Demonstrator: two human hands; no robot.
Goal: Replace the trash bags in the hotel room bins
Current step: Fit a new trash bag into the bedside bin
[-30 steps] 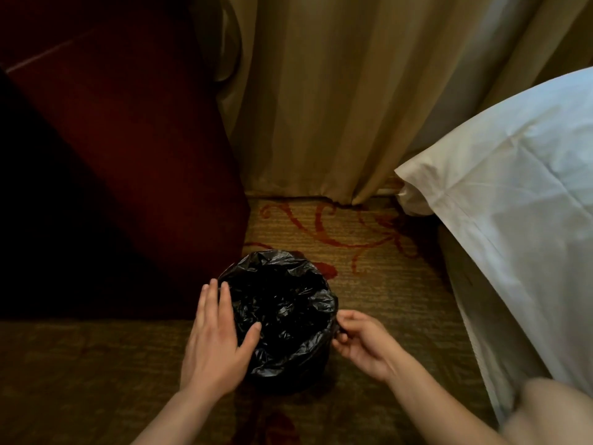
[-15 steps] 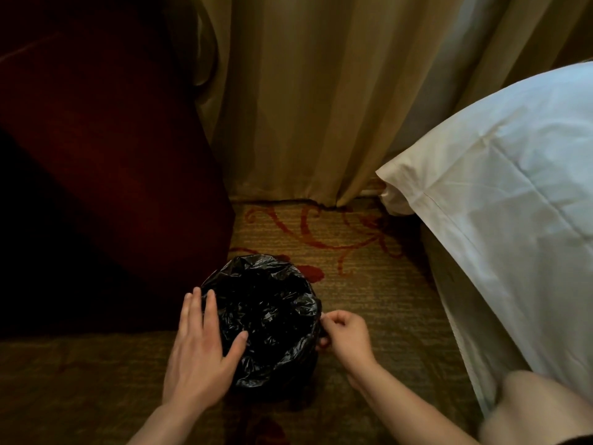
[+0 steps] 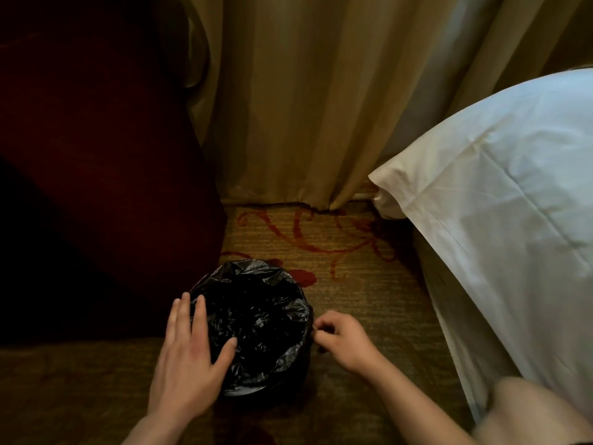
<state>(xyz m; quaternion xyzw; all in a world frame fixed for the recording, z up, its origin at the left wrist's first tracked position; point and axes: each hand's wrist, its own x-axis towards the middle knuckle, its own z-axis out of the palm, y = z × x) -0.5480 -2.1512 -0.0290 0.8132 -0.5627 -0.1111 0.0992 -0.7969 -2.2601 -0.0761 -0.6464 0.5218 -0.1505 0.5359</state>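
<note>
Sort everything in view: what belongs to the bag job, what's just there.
Job: black trash bag; left hand resting flat on its rim; right hand pinching its edge.
Just there: curtain; white bedding; dark red chair; carpet.

One black bag (image 3: 256,319) shows at lower centre, with two hands: left hand (image 3: 186,361) and right hand (image 3: 345,340). One curtain (image 3: 305,101) at top, one white pillow (image 3: 500,220) at right, one dark red armchair (image 3: 106,175) at left.

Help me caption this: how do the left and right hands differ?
The left hand lies flat, fingers straight, on the trash bag's left rim; the right hand is curled, pinching its right edge. The left thumb overlaps the opening; the right hand sits outside. Both touch it.
</note>
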